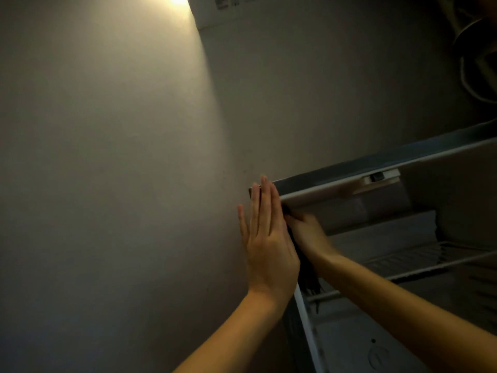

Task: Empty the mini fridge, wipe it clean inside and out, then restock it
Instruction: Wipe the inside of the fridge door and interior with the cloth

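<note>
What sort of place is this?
Likely a dim corner of a home: an open mini fridge with a wire shelf beside a plain wall, the right hand holding a dark cloth at its edge.

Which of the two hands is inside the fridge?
The right hand, gripping a dark cloth just inside the left wall of the fridge. The left hand lies flat, fingers straight, outside that wall.

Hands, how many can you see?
2. The left hand lies flat against the outer side of the mini fridge, near its top corner; the right hand is just inside, on a dark cloth.
</note>
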Tool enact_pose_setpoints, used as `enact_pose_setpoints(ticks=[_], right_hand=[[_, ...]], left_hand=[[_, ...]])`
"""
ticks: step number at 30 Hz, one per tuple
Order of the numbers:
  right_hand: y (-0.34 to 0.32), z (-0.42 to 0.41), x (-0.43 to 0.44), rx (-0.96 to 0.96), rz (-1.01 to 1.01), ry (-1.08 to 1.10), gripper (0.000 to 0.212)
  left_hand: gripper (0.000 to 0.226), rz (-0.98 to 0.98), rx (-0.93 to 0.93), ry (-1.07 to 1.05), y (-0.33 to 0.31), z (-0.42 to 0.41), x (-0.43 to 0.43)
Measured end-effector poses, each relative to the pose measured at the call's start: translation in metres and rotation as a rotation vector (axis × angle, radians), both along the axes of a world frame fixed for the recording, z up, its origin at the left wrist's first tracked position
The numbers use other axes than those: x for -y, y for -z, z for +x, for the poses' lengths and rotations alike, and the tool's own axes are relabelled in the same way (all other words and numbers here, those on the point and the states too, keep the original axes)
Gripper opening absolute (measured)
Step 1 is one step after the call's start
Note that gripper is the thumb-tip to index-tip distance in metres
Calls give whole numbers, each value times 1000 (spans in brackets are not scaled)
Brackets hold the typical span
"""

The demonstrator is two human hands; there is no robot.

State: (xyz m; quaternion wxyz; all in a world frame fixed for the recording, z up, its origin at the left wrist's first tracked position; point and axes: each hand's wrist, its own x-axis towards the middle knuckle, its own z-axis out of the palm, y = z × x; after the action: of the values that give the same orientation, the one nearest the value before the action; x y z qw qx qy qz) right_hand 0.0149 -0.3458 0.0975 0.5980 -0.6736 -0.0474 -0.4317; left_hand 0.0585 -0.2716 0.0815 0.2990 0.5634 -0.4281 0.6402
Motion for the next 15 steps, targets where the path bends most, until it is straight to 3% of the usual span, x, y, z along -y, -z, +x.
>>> enact_pose_setpoints(ticks=[3, 5, 8, 15], right_hand=[[15, -41, -19, 208, -120, -19, 27], [14, -50, -17, 237, -170, -25, 28], [1, -47, -8, 133, -125, -70, 30], [-12, 18, 20, -60, 239, -155, 22]], left_hand=[[55, 8, -5, 20, -1, 1, 0], [51, 20, -10, 82, -2, -1, 0], [50, 12, -23, 144, -1, -1, 1], [56, 8, -37, 190, 0, -1, 2]])
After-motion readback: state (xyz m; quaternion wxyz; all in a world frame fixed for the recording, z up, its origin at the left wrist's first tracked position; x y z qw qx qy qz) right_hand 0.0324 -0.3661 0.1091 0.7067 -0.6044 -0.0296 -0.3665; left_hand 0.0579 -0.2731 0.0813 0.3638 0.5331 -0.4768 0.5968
